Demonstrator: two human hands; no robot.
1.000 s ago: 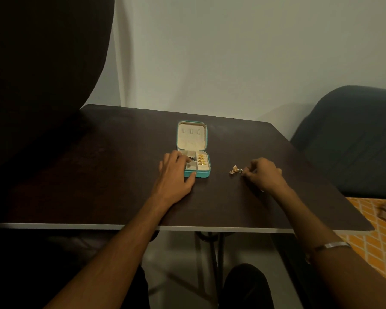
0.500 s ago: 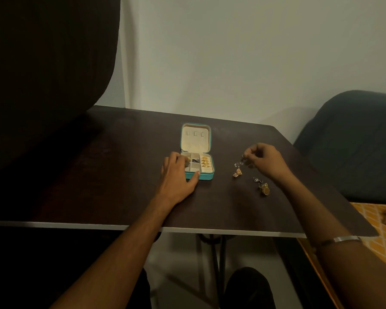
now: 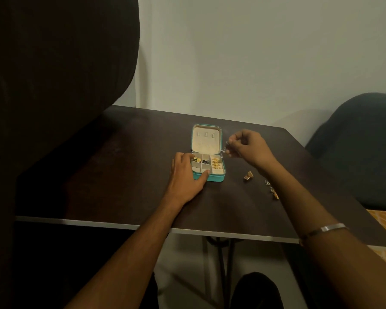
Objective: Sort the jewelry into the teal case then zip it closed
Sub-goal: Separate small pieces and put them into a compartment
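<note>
Right hand (image 3: 247, 146) has lifted, grip pinching dangling jewelry (image 3: 225, 150) vertically beside open teal case (image 3: 207, 166).

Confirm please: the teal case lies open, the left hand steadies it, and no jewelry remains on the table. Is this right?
Not quite. The head view shows the teal case open and the left hand steadying it, but jewelry remains on the table: a gold piece and more pieces beside the right forearm.

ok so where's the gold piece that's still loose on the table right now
In the head view the gold piece lies on the dark table, right of the teal case, just below the right hand.
</note>
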